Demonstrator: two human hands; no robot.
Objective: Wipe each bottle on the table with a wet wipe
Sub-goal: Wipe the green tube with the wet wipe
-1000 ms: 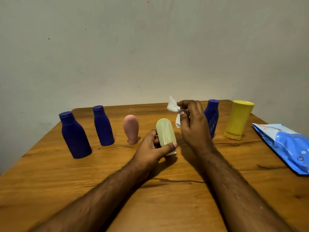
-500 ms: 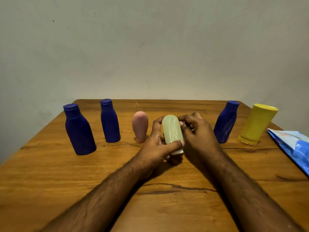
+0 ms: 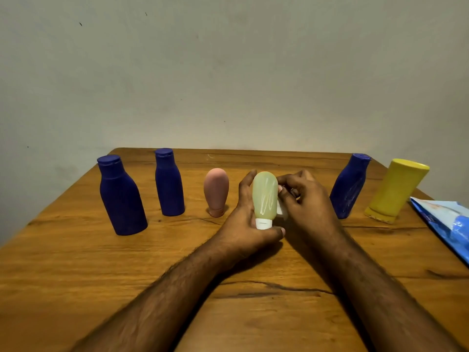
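A wooden table [image 3: 76, 275] (dark cracks run along its grain) meets a plain pale wall [image 3: 228, 72], which carries a few small dark specks.

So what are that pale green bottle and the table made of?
Pale green bottle: apparently soft translucent plastic with a slight sheen, light glowing through; its white cap looks like hard plastic. Table: looks like glossy varnished wood, with visible grain and dark cracks.

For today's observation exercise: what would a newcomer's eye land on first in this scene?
First, the pale green bottle at centre, cap down, gripped by the left hand while the right hand presses a white wipe against it. Next, the dark blue bottles at left and the yellow bottle at right.
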